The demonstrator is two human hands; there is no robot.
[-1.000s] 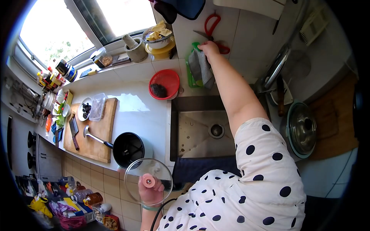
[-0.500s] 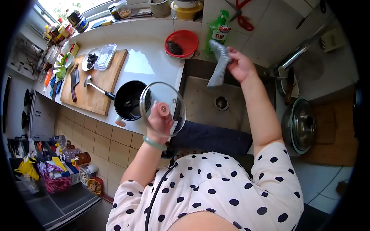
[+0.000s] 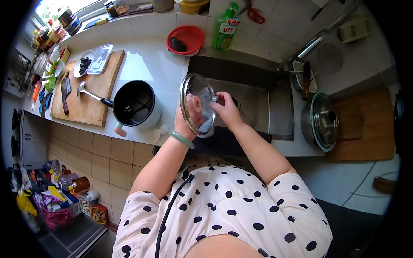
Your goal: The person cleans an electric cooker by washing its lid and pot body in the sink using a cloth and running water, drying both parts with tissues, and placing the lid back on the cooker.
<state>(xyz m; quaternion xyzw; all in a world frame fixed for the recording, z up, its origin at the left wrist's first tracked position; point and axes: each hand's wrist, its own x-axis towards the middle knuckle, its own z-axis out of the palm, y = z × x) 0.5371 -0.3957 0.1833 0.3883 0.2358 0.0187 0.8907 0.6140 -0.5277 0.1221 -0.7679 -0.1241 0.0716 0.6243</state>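
My left hand point(image 3: 187, 120) is closed around the pink knob of a clear glass lid point(image 3: 195, 83), which is tilted up on edge over the near left end of the sink. A grey cloth point(image 3: 208, 111) lies against the far face of the lid, seen partly through the glass. Pinched in my right hand point(image 3: 227, 109) is an edge of that cloth, beside the lid's right rim. To the left, a dark-lined pot point(image 3: 136, 105) with a pink handle stands uncovered on the counter.
Behind the lid is the steel sink point(image 3: 254, 92), with a green detergent bottle point(image 3: 225, 30) and a red basket point(image 3: 193, 36) at the back. Left are a cutting board point(image 3: 97, 96), a ladle point(image 3: 90, 92) and a cleaver point(image 3: 65, 88). A lidded glass bowl point(image 3: 325, 124) stands right.
My right hand has brought the cloth down and left from above the sink to the lid. The lid has turned more on edge. The view has shifted somewhat to the right.
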